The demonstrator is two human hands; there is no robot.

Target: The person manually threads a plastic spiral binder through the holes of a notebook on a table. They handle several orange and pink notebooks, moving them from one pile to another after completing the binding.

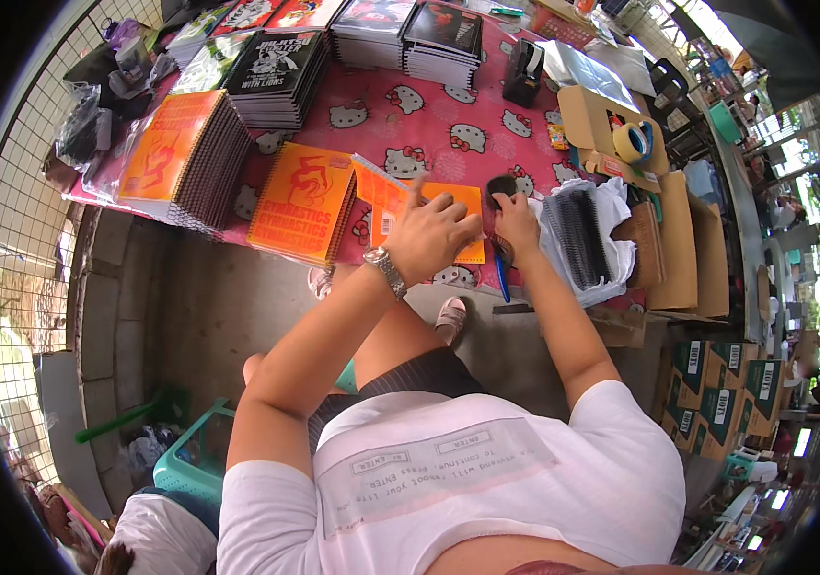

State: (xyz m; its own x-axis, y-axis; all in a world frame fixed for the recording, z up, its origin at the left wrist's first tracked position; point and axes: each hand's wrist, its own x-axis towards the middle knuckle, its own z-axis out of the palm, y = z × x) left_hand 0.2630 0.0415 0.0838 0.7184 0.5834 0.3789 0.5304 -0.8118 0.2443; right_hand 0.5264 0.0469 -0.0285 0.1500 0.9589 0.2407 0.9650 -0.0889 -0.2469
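Observation:
My left hand (pixel 434 230), with a metal watch on its wrist, rests over an orange printed sheet (pixel 465 198) on the pink patterned table. Its fingers are apart, partly bent, and press on the sheet. A folded-up orange cover (pixel 371 182) stands beside the fingers. Close by on the right, my right hand (pixel 517 225) grips a small dark rounded object (pixel 501 187) whose kind I cannot make out. Below that hand lies a slim blue-handled tool (pixel 502 275). Left of the sheet is a short stack of orange spiral notebooks (pixel 302 203).
A taller stack of orange spiral notebooks (pixel 180 158) stands at the left, with black-covered notebooks (pixel 276 79) behind. On the right, black binding coils (pixel 580 240) lie in white wrapping, near a cardboard box (pixel 611 129) with tape rolls (pixel 632 142). A black tape dispenser (pixel 523 73) stands farther back.

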